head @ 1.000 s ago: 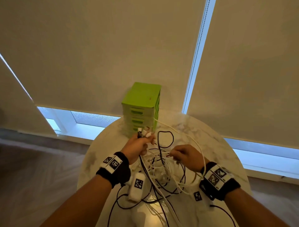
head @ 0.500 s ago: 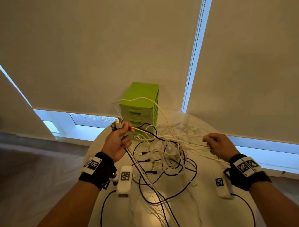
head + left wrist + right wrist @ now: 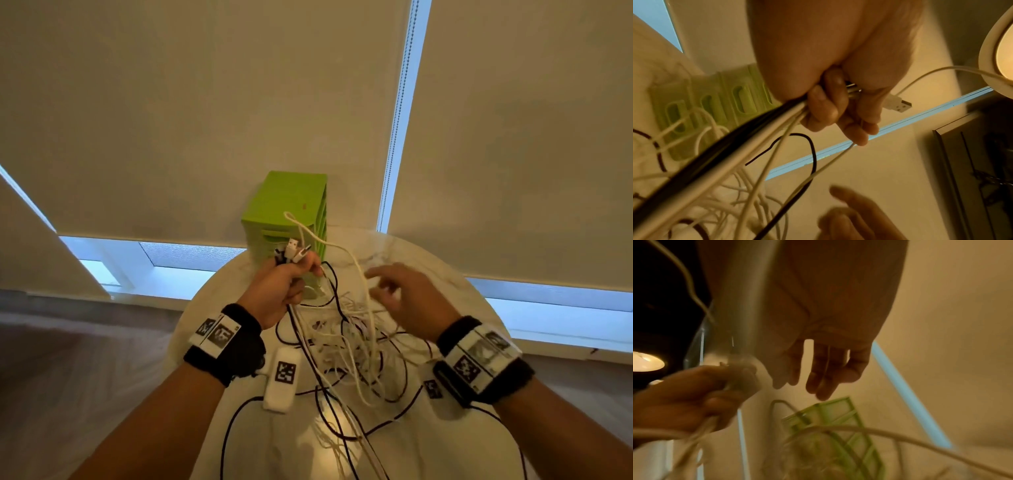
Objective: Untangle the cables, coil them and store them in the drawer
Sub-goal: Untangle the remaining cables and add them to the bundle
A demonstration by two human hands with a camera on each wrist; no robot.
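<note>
While the left hand (image 3: 279, 289) is gripping the bunched plug ends at frame centre, the right hand (image 3: 407, 301) is hovering empty, fingers spread, over the cables (image 3: 346, 339) tangled on the table (image 3: 455, 308) below the green drawer unit (image 3: 291, 202). Advisably, it is drawing out one strand at a time.

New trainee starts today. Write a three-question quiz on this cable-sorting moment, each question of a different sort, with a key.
1. True or false: the left hand grips a bunch of cable ends.
2. Multiple choice: the right hand is (a) pinching a black cable, (b) open with fingers spread, holding nothing, (c) pulling a drawer.
3. Fill in: the green drawer unit stands at the far edge of the round table, and its drawers appear ____.

Key: 1 true. 2 b. 3 closed, with the tangle of cables lying on the table in front of it.
</note>
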